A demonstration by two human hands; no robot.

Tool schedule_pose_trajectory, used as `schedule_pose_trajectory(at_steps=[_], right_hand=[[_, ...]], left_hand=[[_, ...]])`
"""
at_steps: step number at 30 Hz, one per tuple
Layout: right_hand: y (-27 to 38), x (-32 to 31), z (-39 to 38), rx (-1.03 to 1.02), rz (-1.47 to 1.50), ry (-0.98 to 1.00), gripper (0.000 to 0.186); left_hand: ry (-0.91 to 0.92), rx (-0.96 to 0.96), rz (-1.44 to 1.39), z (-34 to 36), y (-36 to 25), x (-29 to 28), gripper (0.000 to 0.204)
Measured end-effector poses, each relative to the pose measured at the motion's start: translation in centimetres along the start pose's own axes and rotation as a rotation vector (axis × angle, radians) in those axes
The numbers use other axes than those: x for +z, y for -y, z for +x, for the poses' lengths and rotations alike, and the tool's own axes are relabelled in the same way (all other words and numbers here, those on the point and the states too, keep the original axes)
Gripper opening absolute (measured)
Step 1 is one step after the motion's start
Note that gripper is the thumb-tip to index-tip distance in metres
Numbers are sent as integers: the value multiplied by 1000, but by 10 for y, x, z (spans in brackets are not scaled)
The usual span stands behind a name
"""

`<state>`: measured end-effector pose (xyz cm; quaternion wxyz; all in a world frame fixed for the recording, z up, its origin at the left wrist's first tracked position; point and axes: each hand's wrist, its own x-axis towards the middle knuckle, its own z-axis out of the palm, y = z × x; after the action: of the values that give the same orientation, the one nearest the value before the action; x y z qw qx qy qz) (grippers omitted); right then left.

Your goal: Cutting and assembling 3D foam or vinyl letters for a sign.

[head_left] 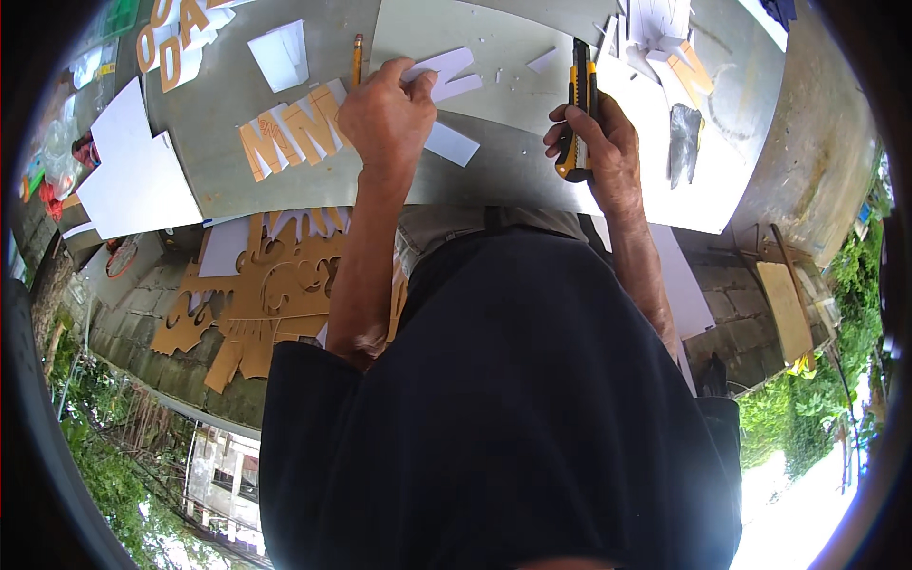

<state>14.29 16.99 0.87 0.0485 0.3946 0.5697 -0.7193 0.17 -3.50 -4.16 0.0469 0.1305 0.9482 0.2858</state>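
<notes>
My left hand [388, 119] has its fingers pinched on a white cut-out letter piece [454, 78] with forked arms, over a pale grey sheet [513, 90]. To the right, my right hand [608, 147] is wrapped round a yellow and black utility knife [579, 104], its tip end pointing away from me. Whether the blade is out I cannot tell. A white rectangular offcut [450, 143] lies just right of my left wrist. Beyond that hand is a pencil [357, 59]. Left of it stand several brown-faced cut-out letters [290, 131].
More brown-faced letters [176, 47] stand at the far left, near a folded white piece [280, 57]. A large white sheet [133, 176] overhangs the left edge. White scraps [655, 24] and a dark flat strip [684, 144] lie right. Brown cardboard offcuts [275, 285] lie below the table.
</notes>
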Motion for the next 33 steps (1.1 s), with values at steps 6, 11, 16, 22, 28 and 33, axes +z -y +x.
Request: schedule_pose_trajectory(at_steps=[6, 11, 16, 22, 28, 33], right_hand=[[1, 3, -9, -50, 30, -47, 53], [1, 2, -12, -67, -47, -47, 56], [10, 13, -13, -164, -220, -101, 55], [20, 29, -12, -135, -495, -39, 46], [21, 60, -2, -354, -693, -34, 45], [18, 77, 13, -474, -794, -42, 43]], left_hand=[[118, -135, 98, -1, -19, -7, 24], [112, -352, -252, -7, -12, 0, 34], [99, -419, -306, -1, -14, 9, 40], [-98, 31, -52, -7, 1, 6, 50], [9, 375, -16, -5, 10, 10, 63], [15, 387, 75, -7, 15, 16, 56]])
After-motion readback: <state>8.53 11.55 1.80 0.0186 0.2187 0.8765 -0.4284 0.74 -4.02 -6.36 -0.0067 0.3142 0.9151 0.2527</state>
